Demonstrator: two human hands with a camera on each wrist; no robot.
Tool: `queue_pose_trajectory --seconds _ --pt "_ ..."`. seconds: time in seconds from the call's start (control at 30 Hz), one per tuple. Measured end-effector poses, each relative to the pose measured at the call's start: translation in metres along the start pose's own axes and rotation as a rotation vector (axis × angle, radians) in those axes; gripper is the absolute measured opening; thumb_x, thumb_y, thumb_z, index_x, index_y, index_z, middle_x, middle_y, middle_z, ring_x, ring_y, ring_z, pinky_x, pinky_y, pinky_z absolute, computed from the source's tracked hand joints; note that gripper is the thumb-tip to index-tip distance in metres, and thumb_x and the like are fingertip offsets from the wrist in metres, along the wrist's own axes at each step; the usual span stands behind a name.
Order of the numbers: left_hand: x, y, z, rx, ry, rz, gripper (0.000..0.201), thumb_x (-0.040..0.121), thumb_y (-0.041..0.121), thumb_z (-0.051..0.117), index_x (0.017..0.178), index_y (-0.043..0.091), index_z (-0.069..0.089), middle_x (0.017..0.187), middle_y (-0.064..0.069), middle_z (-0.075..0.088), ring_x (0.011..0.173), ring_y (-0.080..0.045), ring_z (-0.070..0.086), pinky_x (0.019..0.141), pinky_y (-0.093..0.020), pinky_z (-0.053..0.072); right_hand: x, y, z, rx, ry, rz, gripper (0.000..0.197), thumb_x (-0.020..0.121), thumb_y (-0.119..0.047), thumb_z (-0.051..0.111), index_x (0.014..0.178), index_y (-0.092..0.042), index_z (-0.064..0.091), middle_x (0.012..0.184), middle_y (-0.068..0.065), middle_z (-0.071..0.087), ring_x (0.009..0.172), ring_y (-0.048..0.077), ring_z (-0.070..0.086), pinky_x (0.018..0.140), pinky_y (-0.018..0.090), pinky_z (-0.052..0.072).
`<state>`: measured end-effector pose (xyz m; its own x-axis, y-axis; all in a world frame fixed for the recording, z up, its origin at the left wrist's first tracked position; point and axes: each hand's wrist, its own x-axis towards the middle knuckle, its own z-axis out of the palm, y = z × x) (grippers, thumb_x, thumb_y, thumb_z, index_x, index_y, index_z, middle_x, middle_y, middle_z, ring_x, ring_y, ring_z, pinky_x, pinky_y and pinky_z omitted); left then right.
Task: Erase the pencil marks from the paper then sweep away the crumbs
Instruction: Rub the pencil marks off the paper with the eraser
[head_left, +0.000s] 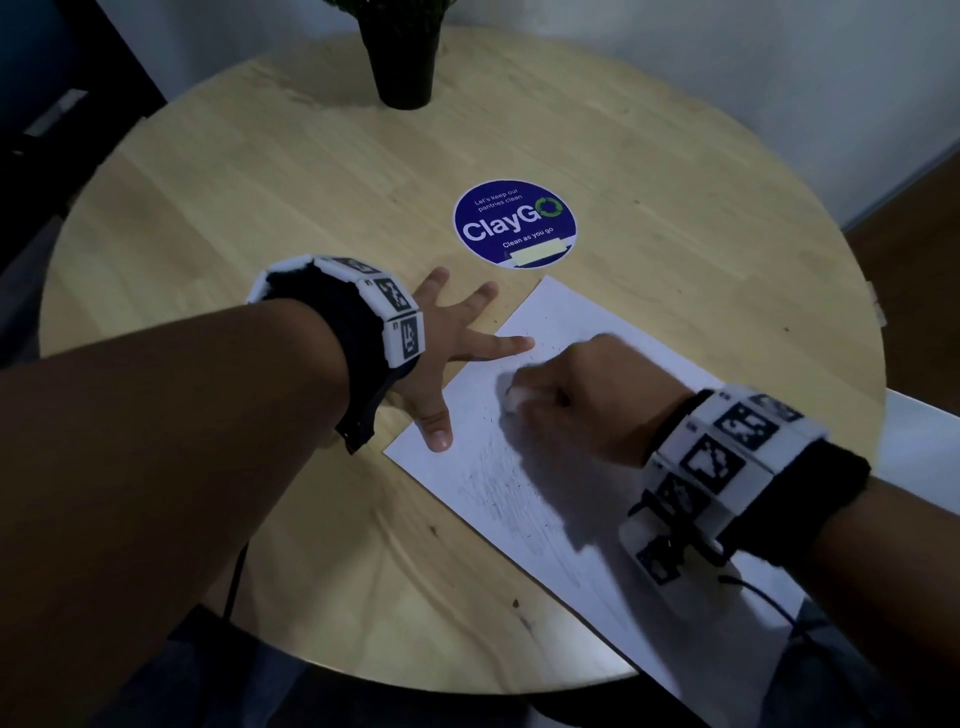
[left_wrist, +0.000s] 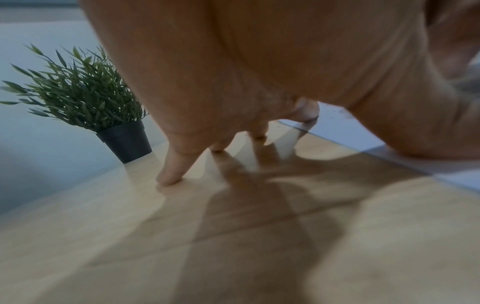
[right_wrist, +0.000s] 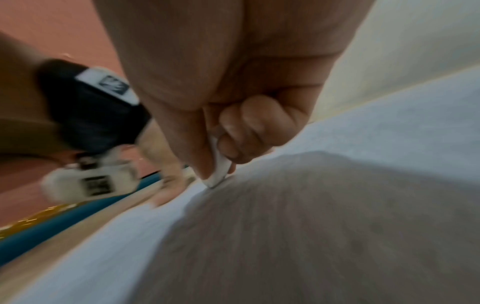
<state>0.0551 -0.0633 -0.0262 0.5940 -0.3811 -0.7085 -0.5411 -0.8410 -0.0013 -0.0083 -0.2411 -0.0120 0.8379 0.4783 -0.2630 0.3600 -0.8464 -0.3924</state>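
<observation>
One sheet of white paper (head_left: 566, 332) lies on the round wooden desk (head_left: 260, 208), set at an angle, with its near end running past the desk edge toward the person. One white eraser (right_wrist: 219, 170) is in use, one sticker (head_left: 515, 224) is fixed near the desk centre, and one potted plant (left_wrist: 85, 98) stands at the far edge. Two hands are in view, each wrist carrying one marker band.

Left hand (head_left: 452, 338): fingers spread and straight, flat on the surfaces. The thumb and the index fingertip press on the left margin of the paper; the other fingers rest on bare wood just beside the sheet.

Right hand (head_left: 576, 395): fingers curled, pinching the eraser between thumb and fingertips. The eraser tip touches the paper just right of the left thumb, near the middle of the sheet's left half.

Paper condition: grey pencil shading (head_left: 498, 488) covers the area below the eraser and toward the near end; it appears faint and smeared. Small dark crumbs (head_left: 540, 353) are scattered near the left index finger and around the eraser. The far corner of the sheet is clean white
</observation>
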Motion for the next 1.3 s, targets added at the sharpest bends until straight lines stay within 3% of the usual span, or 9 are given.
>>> queue_pose_trajectory --seconds 0.07,0.23,0.37,0.53,0.67,0.8,0.93,1.1,1.3 --pt "0.001 0.0 0.0 -0.002 0.001 0.002 0.127 0.057 0.06 0.082 0.134 0.067 -0.019 0.152 0.009 -0.039 0.139 -0.041 -0.032 0.106 -0.072 0.006 -0.008 -0.012 0.007 0.024 -0.088 -0.112 0.018 0.092 -0.028 0.051 0.092 -0.025 0.069 0.069 -0.01 0.054 0.067 0.014 0.046 0.075 0.028 0.044" --pt "0.001 0.0 0.001 0.002 0.004 -0.003 0.128 0.056 0.061 0.083 0.136 0.066 -0.018 0.152 0.008 -0.038 0.139 -0.041 -0.033 0.105 -0.072 0.005 0.001 0.008 -0.001 -0.025 0.031 0.074 0.018 0.088 -0.027 0.051 0.087 -0.021 0.068 0.067 -0.002 0.056 0.069 0.02 0.05 0.075 0.033 0.048" --pt "0.001 -0.001 0.0 -0.014 -0.006 0.002 0.128 0.057 0.06 0.083 0.134 0.067 -0.019 0.152 0.01 -0.039 0.138 -0.04 -0.034 0.106 -0.072 0.005 -0.011 -0.011 0.01 0.077 -0.065 -0.115 0.014 0.09 -0.029 0.055 0.087 -0.027 0.069 0.063 -0.011 0.054 0.06 0.008 0.047 0.074 0.028 0.047" --pt "0.0 0.0 0.0 -0.002 0.001 0.001 0.127 0.058 0.06 0.083 0.135 0.066 -0.018 0.153 0.008 -0.038 0.139 -0.041 -0.032 0.106 -0.072 0.006 0.0 0.004 0.002 -0.006 0.047 0.037 0.014 0.088 -0.026 0.051 0.078 -0.026 0.061 0.06 -0.005 0.049 0.067 0.019 0.045 0.075 0.033 0.048" --pt "-0.002 0.001 -0.002 -0.003 -0.008 -0.003 0.126 0.058 0.06 0.082 0.135 0.066 -0.019 0.152 0.009 -0.038 0.139 -0.04 -0.032 0.106 -0.071 0.006 -0.013 -0.017 0.013 0.034 -0.073 -0.14 0.016 0.09 -0.029 0.053 0.093 -0.028 0.069 0.067 -0.011 0.053 0.065 0.012 0.045 0.074 0.027 0.045" --pt "-0.001 0.002 -0.001 0.008 -0.003 -0.01 0.127 0.059 0.059 0.082 0.135 0.065 -0.019 0.153 0.008 -0.038 0.139 -0.04 -0.032 0.106 -0.071 0.007 0.0 0.005 0.002 -0.01 0.056 0.091 0.017 0.088 -0.028 0.051 0.089 -0.025 0.068 0.07 -0.003 0.058 0.07 0.018 0.049 0.079 0.035 0.05" --pt "-0.002 0.002 -0.003 0.014 -0.007 -0.006 0.126 0.06 0.06 0.081 0.136 0.065 -0.019 0.153 0.008 -0.038 0.139 -0.04 -0.032 0.107 -0.07 0.007 -0.013 -0.019 0.015 0.061 -0.079 -0.115 0.015 0.09 -0.028 0.054 0.091 -0.027 0.069 0.066 -0.01 0.054 0.066 0.013 0.047 0.074 0.029 0.046" --pt "-0.001 0.002 -0.001 0.009 -0.001 -0.003 0.127 0.058 0.061 0.082 0.136 0.065 -0.019 0.153 0.008 -0.037 0.139 -0.041 -0.032 0.106 -0.071 0.007 -0.003 0.0 0.003 0.065 0.077 0.116 0.016 0.087 -0.027 0.05 0.074 -0.029 0.059 0.069 -0.004 0.059 0.071 0.019 0.05 0.079 0.035 0.05" --pt "-0.001 0.001 -0.003 0.032 -0.011 -0.009 0.127 0.058 0.063 0.081 0.134 0.066 -0.021 0.152 0.008 -0.039 0.139 -0.041 -0.031 0.106 -0.071 0.008 -0.005 -0.017 0.007 -0.054 -0.104 0.044 0.021 0.092 -0.029 0.045 0.093 -0.023 0.065 0.081 0.001 0.061 0.079 0.021 0.053 0.079 0.032 0.048"
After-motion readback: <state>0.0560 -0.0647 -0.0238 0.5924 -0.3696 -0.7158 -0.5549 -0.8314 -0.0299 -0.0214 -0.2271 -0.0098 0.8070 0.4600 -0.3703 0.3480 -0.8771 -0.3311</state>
